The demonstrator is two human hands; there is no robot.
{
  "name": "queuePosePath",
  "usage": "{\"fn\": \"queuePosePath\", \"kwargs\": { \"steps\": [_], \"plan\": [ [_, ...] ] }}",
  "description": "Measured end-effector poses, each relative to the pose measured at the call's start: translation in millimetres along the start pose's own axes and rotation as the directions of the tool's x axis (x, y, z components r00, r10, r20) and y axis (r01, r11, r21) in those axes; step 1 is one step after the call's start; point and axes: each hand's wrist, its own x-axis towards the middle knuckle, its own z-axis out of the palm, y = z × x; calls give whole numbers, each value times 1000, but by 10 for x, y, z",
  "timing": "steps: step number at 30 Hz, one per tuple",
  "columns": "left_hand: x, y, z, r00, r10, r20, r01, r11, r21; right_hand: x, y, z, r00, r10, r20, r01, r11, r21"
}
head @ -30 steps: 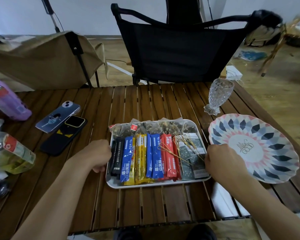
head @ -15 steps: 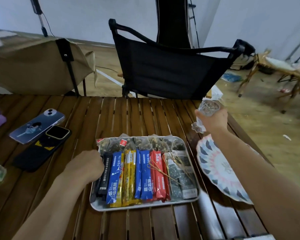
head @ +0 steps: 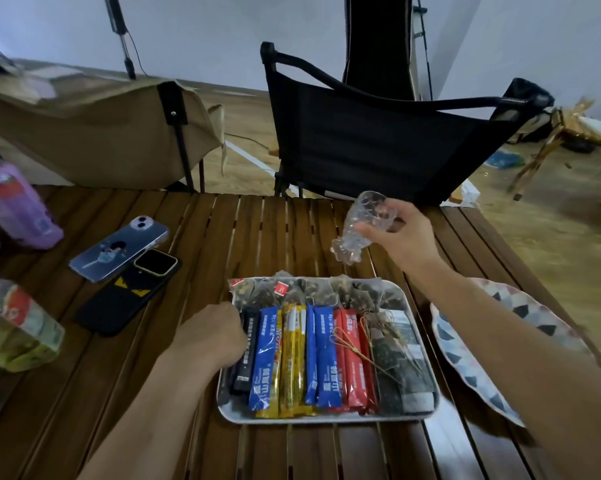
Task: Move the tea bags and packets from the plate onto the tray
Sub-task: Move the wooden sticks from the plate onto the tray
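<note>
Right grip [head: 401, 237] holds a blurred glass [head: 365, 213]; left grip [head: 210, 336] hides tray [head: 327, 419] edge, hold unclear.

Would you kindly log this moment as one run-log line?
packets in tray | plate: no packets visible | right hand holds glass tilted over table | left hand curled at tray's left rim
</note>
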Motion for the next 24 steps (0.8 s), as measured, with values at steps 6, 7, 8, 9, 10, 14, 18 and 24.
{"fn": "queuePosePath", "kwargs": {
  "steps": [6,7,8,9,10,14,18,24],
  "plan": [
    [-6,-42,16,1000,14,16,-13,998,-59,-26,-181,398,984,-8,177,10,1000,-9],
    [-3,-40,19,1000,13,12,-12,998,-55,-17,-177,426,982,-9,189,18,999,-45],
    [7,-42,23,1000,13,3,-13,999,-50,-2,-185,445,981,-8,196,23,997,-72],
    [12,-42,24,1000,12,-2,-12,999,-45,7,-194,453,980,-6,199,26,995,-97],
    [13,-41,26,1000,10,-3,-10,999,-43,8,-201,453,980,-8,198,29,994,-105],
    [26,-40,36,1000,2,1,-2,999,-50,-23,-180,458,980,20,197,-4,997,-83],
    [-14,-49,46,999,12,-37,-12,1000,6,-110,-234,419,967,67,244,-56,997,-49],
    [-126,-13,-6,979,34,-202,-28,999,32,-627,-140,-115,998,-22,63,25,998,-49]
  ]
}}
